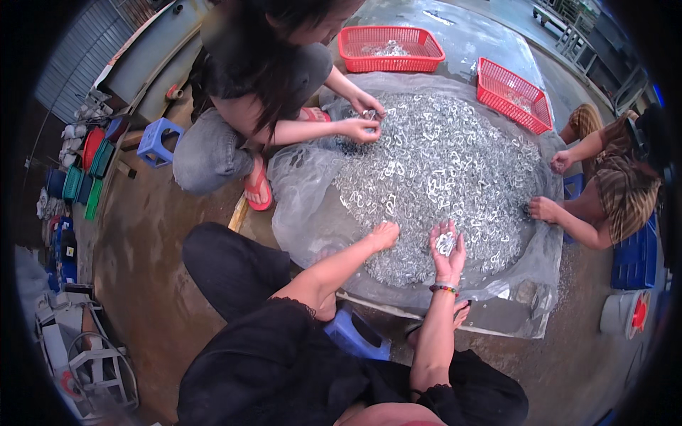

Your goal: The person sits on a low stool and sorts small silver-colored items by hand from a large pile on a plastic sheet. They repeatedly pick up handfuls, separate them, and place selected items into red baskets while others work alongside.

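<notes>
A wide heap of small curved silvery metal pieces (pixel 440 163) lies on a translucent sheet (pixel 302 188). My right hand (pixel 447 255) is palm up over the near edge of the heap, its fingers bent around a small cluster of metal pieces (pixel 445 244) in the palm. To its left, my left hand (pixel 385 236) rests knuckles up against the heap with its fingers curled down. What those fingers pinch, if anything, is hidden. A beaded bracelet circles my right wrist.
A person at the far left handles pieces with both hands (pixel 362 126); another person's hands (pixel 545 209) reach in from the right. Two red baskets (pixel 391 65) (pixel 515 110) hold some pieces. Blue stools (pixel 160 142) (pixel 359 335) and a pale bucket (pixel 616 314) stand around.
</notes>
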Demonstrator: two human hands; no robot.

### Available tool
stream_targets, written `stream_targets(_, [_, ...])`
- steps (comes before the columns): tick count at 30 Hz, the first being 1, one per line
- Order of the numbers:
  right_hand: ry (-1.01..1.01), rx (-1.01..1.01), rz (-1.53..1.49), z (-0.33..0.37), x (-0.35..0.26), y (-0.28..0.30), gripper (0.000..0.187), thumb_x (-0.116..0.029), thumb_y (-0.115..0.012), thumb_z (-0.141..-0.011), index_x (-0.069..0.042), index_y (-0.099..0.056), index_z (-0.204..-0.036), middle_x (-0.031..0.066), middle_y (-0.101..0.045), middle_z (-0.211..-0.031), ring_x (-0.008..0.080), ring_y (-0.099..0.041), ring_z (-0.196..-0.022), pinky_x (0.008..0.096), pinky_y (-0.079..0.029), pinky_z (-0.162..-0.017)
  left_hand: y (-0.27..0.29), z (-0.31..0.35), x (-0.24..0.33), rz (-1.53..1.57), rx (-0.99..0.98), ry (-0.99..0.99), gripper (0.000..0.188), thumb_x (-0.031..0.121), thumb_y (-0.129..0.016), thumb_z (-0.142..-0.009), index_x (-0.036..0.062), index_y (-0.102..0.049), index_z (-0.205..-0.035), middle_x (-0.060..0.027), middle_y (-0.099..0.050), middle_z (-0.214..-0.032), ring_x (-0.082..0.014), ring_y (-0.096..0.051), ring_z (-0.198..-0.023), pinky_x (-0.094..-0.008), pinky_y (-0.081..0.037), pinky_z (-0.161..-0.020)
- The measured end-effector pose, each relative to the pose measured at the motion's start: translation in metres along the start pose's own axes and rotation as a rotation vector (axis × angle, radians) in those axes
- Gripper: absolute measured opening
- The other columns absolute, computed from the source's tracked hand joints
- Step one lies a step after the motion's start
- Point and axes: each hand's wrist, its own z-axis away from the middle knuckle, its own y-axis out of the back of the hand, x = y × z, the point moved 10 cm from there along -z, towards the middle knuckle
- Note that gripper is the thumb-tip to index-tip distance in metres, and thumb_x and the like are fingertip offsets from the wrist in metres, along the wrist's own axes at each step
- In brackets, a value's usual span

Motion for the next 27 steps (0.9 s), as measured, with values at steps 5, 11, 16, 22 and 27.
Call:
stream_targets(5, [-0.160, -0.371, -0.030, 0.009, -0.002, -0.012, 0.034, -0.015, -0.050, -0.087, -0.007, -0.047, -0.120, 0.0048, -0.055, -0.086, 0.0147, -0.055, -0.080, 0.0248, -0.050, -0.064, 0.031, 0.014, 0.018, 0.386, 0.035, -0.104, 0.024, 0.024, -0.062, -0.070, 0.0014, -0.059, -0.078, -0.0167, -0.060, -0.070, -0.0285, -0.059, -0.064, -0.0382, -0.047, -0.058])
stream_targets(11, [0.078, -0.016, 0.011, -0.013, -0.005, 0.019, 0.042, -0.033, -0.039, -0.090, -0.003, -0.044, -0.119, 0.0136, -0.056, -0.100, 0.0327, -0.053, -0.096, 0.0419, -0.043, -0.088, 0.045, 0.009, 0.050, 1.738, -0.177, -0.076, 0.025, 0.028, -0.051, -0.080, 0.0049, -0.048, -0.089, -0.0097, -0.053, -0.081, -0.0236, -0.056, -0.077, -0.0325, -0.046, -0.064])
stream_targets(16, [0.427, -0.099, 0.564, 0.003, -0.015, -0.046, 0.047, -0.038, -0.031, -0.093, -0.004, -0.042, -0.123, 0.0178, -0.054, -0.107, 0.0295, -0.049, -0.102, 0.0375, -0.040, -0.089, 0.028, 0.016, 0.076, 2.300, -0.013, 0.363, 0.031, 0.038, -0.044, -0.086, 0.0071, -0.047, -0.084, -0.0095, -0.052, -0.083, -0.0232, -0.055, -0.082, -0.0356, -0.045, -0.076])
stream_targets(22, [0.942, -0.007, 1.497, 0.031, -0.026, -0.085, 0.048, -0.035, -0.028, -0.094, -0.002, -0.040, -0.126, 0.0162, -0.052, -0.113, 0.0249, -0.050, -0.104, 0.0370, -0.038, -0.091, -0.023, -0.008, 0.111, 2.447, -0.074, 0.608, 0.032, 0.036, -0.046, -0.084, 0.0055, -0.053, -0.091, -0.0131, -0.055, -0.101, -0.0245, -0.051, -0.099, -0.0424, -0.039, -0.091])
stream_targets(27, [1.159, 0.207, 1.148, 0.049, -0.096, -0.091, 0.046, -0.031, -0.026, -0.095, 0.000, -0.038, -0.126, 0.0181, -0.049, -0.117, 0.0267, -0.049, -0.107, 0.0377, -0.036, -0.093, 0.018, -0.075, 0.161, 2.849, -0.163, 0.576, 0.021, 0.018, -0.035, -0.088, 0.0024, -0.049, -0.090, -0.0201, -0.053, -0.102, -0.0280, -0.057, -0.086, -0.0412, -0.051, -0.075])
